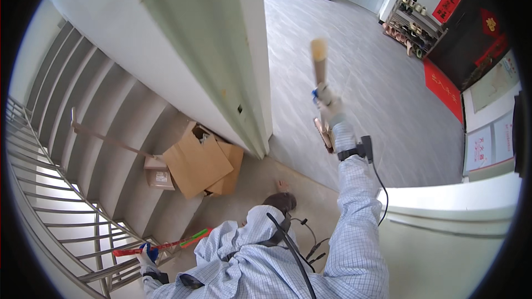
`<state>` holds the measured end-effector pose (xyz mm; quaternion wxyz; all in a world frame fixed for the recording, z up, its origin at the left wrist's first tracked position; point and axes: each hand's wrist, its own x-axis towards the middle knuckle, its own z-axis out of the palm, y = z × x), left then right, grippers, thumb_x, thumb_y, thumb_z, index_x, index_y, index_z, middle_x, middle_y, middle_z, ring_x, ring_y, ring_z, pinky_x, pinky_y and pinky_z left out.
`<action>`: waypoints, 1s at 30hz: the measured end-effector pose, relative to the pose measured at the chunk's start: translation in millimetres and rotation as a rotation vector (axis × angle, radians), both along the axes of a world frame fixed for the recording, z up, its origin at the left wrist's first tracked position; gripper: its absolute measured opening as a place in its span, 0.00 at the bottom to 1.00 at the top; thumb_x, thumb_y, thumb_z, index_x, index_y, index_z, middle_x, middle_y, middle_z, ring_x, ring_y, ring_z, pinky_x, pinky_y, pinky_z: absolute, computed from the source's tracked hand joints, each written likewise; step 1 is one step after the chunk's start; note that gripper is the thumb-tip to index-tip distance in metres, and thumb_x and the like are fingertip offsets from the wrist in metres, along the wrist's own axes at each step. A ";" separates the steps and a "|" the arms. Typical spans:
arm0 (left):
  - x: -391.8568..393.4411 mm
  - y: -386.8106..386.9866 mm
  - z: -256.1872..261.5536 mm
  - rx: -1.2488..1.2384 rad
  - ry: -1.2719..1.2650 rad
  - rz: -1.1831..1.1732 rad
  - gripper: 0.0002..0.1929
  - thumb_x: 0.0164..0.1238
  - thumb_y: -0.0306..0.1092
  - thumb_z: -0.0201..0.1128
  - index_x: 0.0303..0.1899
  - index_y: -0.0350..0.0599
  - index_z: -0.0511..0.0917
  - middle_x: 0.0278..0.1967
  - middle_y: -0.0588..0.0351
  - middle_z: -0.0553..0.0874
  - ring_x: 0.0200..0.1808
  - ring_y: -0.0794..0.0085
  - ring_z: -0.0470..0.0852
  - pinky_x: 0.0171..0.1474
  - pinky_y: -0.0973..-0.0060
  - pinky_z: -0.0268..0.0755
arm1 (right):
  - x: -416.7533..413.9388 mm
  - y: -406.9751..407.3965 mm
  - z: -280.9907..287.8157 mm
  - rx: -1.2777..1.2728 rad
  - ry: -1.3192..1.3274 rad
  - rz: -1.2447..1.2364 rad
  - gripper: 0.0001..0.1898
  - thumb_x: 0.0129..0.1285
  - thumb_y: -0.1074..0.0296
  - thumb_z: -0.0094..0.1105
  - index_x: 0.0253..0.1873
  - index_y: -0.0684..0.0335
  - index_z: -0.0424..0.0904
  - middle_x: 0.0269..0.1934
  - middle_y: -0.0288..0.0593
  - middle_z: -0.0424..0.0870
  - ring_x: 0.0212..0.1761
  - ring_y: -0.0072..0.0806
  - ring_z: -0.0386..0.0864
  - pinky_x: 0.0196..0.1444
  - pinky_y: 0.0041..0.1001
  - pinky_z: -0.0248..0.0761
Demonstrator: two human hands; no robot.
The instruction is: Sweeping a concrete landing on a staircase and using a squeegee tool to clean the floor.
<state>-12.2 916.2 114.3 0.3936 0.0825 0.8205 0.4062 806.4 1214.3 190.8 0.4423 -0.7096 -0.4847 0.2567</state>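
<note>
My right hand (330,101), in a white and blue glove, is stretched out over the grey tiled floor. It grips a brown stick handle (319,60) with a tan end, blurred and strongly foreshortened. Below the hand a brush head (323,135) shows, partly hidden by my forearm; it looks like the lower end of the same broom. My left hand (148,253), gloved too, is at the lower left by the stair railing. It is closed around a long red stick-like item (170,246), with green and orange at its far end.
A long-handled dustpan (159,177) and flattened cardboard boxes (199,162) rest on the stairs (124,133). A metal railing (62,224) runs along the left. A wall edge (232,70) divides stairs from hallway. A shoe rack (415,25) stands near a red doormat (444,89). Cables hang near my body.
</note>
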 end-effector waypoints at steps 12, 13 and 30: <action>89.3 5.5 -9.3 0.148 -0.052 0.259 0.07 0.60 0.32 0.62 0.38 0.51 0.73 0.30 0.54 0.77 0.27 0.65 0.78 0.29 0.68 0.77 | -13.2 61.4 -194.9 -0.046 0.017 -0.057 0.13 0.57 0.74 0.54 0.48 0.58 0.76 0.33 0.42 0.80 0.37 0.33 0.77 0.40 0.28 0.71; 92.5 5.8 -9.3 0.139 -0.073 0.278 0.07 0.61 0.32 0.62 0.39 0.52 0.73 0.30 0.54 0.77 0.27 0.65 0.78 0.29 0.68 0.77 | -18.6 63.3 -204.1 -0.047 0.025 -0.057 0.13 0.57 0.74 0.54 0.48 0.58 0.76 0.33 0.42 0.80 0.37 0.33 0.77 0.40 0.28 0.71; 124.6 72.7 -16.7 0.118 0.021 0.119 0.10 0.59 0.35 0.64 0.41 0.46 0.76 0.28 0.55 0.79 0.24 0.68 0.79 0.27 0.69 0.79 | -93.3 72.5 -224.3 -0.298 -0.302 0.034 0.43 0.46 0.73 0.63 0.70 0.54 0.54 0.61 0.59 0.63 0.67 0.52 0.58 0.68 0.39 0.53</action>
